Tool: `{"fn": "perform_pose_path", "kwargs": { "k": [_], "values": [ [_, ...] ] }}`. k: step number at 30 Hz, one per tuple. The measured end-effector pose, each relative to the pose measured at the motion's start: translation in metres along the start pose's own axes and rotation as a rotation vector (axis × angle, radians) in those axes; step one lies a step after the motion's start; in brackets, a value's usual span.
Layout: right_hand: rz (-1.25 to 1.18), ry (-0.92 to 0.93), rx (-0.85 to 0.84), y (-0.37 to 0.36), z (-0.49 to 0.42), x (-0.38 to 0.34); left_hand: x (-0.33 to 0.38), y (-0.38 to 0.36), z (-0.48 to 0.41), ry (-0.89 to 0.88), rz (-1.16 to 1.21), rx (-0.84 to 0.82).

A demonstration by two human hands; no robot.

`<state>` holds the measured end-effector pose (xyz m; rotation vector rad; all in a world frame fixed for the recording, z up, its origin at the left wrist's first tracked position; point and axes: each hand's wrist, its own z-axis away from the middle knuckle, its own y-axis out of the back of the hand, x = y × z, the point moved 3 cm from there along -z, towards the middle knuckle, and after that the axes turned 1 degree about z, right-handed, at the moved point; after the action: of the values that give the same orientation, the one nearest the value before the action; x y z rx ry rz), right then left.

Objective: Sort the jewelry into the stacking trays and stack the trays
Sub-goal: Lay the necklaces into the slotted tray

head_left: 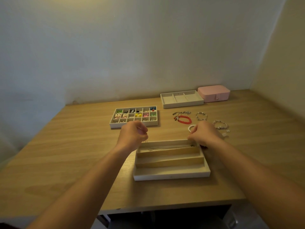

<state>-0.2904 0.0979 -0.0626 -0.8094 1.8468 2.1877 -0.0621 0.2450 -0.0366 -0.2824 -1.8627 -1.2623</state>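
Observation:
A beige tray with three long slots (171, 174) lies in front of me. My left hand (132, 136) pinches one end of a thin silver chain (165, 148) above the tray's far left corner. My right hand (204, 134) pinches the other end at the far right corner. The chain lies stretched along the farthest slot. A many-celled tray (134, 124) holding colourful earrings sits behind my left hand. An empty three-compartment tray (182, 104) stands further back. A red bead bracelet (184, 119), a silver bracelet (201, 116) and a pearl bracelet (220, 124) lie loose on the table.
A shut pink jewelry box (213, 93) stands at the back right, by the wall corner. A white bead bracelet (190, 128) is partly hidden behind my right hand. The wooden table (74, 154) ends at a front edge close to me.

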Motion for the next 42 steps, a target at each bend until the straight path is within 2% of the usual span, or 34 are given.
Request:
{"fn": "perform_pose_path", "kwargs": {
  "k": [19,23,26,33,42],
  "values": [
    [-0.110,0.098,-0.021,0.002,0.007,-0.014,-0.029,-0.005,0.000,-0.035,-0.249,-0.036],
    [-0.102,0.122,-0.035,0.001,0.011,-0.019,-0.029,-0.004,0.003,-0.084,-0.251,-0.033],
    [-0.110,0.147,-0.068,0.000,0.014,-0.022,-0.030,-0.006,0.007,-0.133,-0.256,-0.096],
    [-0.166,0.096,-0.059,0.009,0.015,-0.018,-0.038,-0.010,0.011,-0.086,-0.291,-0.178],
    [-0.165,0.070,-0.104,0.006,0.018,-0.007,-0.036,-0.010,0.015,-0.122,-0.353,-0.149]
  ]
}}
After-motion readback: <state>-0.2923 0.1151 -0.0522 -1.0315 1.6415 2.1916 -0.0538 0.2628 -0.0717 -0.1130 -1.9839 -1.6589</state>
